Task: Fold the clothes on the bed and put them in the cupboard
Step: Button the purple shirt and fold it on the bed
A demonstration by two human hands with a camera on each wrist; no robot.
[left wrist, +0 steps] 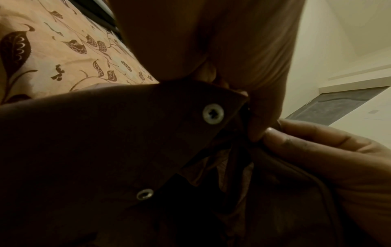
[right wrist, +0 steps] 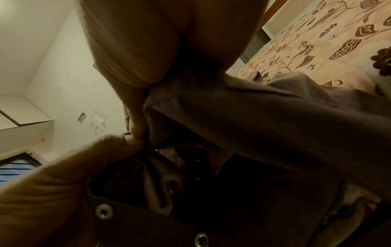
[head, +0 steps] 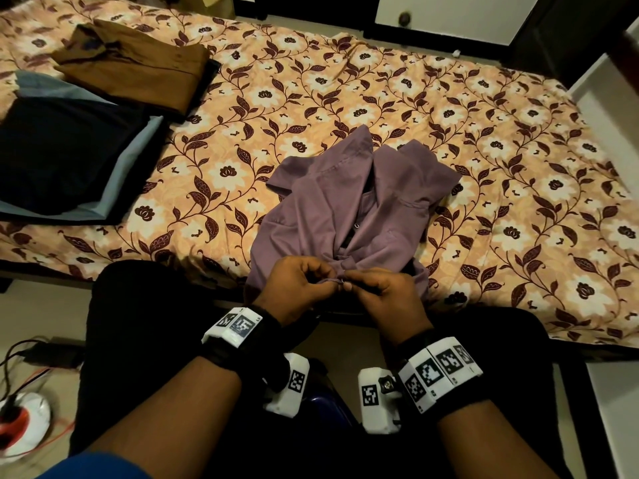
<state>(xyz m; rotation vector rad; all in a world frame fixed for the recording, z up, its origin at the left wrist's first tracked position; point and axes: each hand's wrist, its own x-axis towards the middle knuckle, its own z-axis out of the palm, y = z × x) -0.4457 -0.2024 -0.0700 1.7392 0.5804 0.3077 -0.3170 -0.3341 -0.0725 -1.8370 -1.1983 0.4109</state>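
A mauve button shirt (head: 349, 205) lies crumpled on the bed near its front edge, collar pointing away from me. My left hand (head: 301, 285) and right hand (head: 380, 288) meet at its lower front edge, both pinching the fabric around a small silver button (head: 341, 280). From the left wrist, the shirt (left wrist: 105, 142) fills the view with two silver buttons (left wrist: 213, 113) on its placket. From the right wrist, the shirt (right wrist: 264, 125) drapes from my fingers, with buttons (right wrist: 103, 211) low in the frame.
A folded brown shirt (head: 138, 67) and a stack of dark and light-blue folded clothes (head: 69, 160) sit at the bed's far left. The floral bedsheet (head: 484, 133) spreads right. Cables and a white device (head: 24, 420) lie on the floor at left. My dark-trousered knees are below.
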